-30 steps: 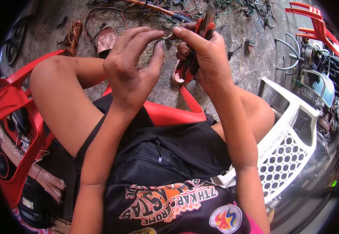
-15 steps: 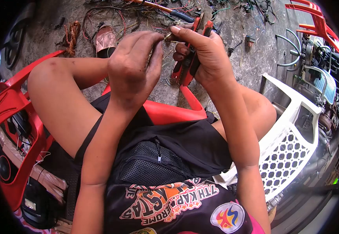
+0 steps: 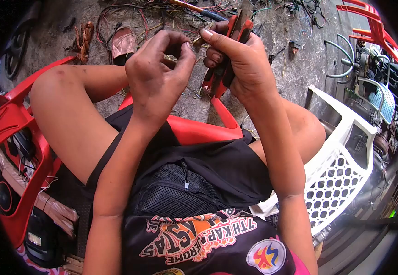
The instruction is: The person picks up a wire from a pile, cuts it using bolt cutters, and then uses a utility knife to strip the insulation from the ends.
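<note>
My right hand (image 3: 242, 52) is wrapped round a red and dark hand tool (image 3: 230, 68), which stands roughly upright against the palm. Its thumb and forefinger also pinch a thin yellowish strand (image 3: 196, 41). Close by on the left, my left hand (image 3: 160, 73) has its thumb and forefinger drawn together at the strand's other end; what lies between those fingertips is too small to make out. The two hands are nearly touching above the red chair seat (image 3: 203, 130).
Loose wires (image 3: 153, 13) and a copper-coloured bundle (image 3: 84, 41) lie on the grey floor (image 3: 295, 68). A long orange-and-blue handle (image 3: 212, 16) is beyond my hands. A white plastic chair (image 3: 336, 183) stands at the right, a speaker (image 3: 4, 197) at the left.
My left hand has turned and its fingers have opened out into a looser curl, with the thumb more visible. My right hand and the tool have barely moved.
</note>
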Available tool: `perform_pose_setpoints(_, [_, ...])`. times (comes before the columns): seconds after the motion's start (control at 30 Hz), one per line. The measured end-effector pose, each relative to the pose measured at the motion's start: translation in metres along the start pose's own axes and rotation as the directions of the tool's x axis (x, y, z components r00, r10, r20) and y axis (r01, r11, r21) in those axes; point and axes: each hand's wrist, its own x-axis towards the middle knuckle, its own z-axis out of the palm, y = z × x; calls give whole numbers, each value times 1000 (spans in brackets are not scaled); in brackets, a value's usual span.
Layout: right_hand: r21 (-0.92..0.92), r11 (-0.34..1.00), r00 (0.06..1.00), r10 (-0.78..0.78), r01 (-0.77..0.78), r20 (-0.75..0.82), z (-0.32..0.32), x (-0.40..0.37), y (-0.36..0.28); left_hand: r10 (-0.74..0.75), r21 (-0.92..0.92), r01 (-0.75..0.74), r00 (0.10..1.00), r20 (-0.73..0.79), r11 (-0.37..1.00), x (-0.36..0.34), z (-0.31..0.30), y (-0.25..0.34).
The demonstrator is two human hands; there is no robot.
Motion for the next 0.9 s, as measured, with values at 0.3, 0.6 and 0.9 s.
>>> perform_pose_setpoints(0.3, [-34, 999, 997, -32, 34, 65, 1, 6, 8, -244, -313, 250, 968, 59, 916, 4, -5, -5])
perform_pose_setpoints(0.6, [-28, 998, 982, -45, 51, 182, 11, 0, 3, -424, -537, 408, 900, 100, 738, 19, -21, -24])
perform_pose_setpoints(0.9, [56, 996, 997, -69, 67, 43, -13, 18, -1, -229, -494, 361, 923, 308, 791, 10, -9, -4])
